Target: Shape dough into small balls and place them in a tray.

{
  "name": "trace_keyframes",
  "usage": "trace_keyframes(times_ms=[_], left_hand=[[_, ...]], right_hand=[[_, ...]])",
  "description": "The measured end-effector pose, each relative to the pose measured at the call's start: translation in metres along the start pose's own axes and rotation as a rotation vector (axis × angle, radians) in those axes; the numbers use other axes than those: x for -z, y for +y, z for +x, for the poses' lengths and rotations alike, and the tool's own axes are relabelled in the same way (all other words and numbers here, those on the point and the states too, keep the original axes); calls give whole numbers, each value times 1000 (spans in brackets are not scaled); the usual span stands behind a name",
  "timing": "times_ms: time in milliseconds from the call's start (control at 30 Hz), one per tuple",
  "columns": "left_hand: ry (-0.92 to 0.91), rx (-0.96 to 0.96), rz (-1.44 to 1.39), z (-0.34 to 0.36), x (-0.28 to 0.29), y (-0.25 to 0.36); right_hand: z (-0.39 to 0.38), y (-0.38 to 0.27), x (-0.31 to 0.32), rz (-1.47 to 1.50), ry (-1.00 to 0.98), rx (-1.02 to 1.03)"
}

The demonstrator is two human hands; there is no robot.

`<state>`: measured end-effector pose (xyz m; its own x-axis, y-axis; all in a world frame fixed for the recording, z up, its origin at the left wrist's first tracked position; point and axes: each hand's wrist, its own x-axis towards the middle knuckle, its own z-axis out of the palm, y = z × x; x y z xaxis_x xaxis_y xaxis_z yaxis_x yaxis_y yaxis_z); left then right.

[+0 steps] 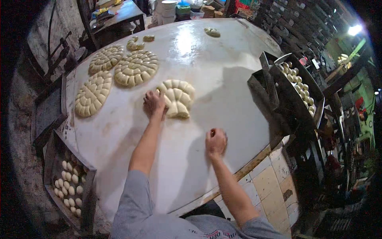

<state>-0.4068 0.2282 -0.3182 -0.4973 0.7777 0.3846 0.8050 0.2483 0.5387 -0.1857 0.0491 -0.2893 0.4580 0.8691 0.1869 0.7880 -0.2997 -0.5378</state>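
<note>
My left hand (154,104) rests on the white round table (215,79), its fingers against the left edge of a fan-shaped cluster of pale dough pieces (177,97). My right hand (215,141) is closed in a loose fist on the table nearer me; whether it holds a dough piece cannot be told. Three finished round clusters of dough pieces (136,67) lie at the far left of the table.
A dark tray of dough balls (68,181) stands at my lower left, another tray of dough balls (297,85) at the right on a metal rack. Small dough bits (212,32) lie at the table's far side. Containers and a bench stand beyond.
</note>
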Motion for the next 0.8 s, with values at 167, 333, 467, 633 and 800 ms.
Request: trace_keyframes(times_ms=[167, 333, 467, 633, 800], left_hand=[[-291, 166, -422, 31, -25, 2], [-256, 271, -526, -78, 41, -23], [-592, 539, -788, -186, 122, -36], [-761, 379, -1194, -261, 208, -84], [-507, 570, -1660, -247, 253, -143]], right_hand=[[6, 7, 6, 55, 19, 59], [10, 31, 12, 53, 32, 64], [-9, 16, 13, 82, 39, 52], [-126, -44, -36, 621, -561, 435], [-179, -61, -3, 408, -604, 834]])
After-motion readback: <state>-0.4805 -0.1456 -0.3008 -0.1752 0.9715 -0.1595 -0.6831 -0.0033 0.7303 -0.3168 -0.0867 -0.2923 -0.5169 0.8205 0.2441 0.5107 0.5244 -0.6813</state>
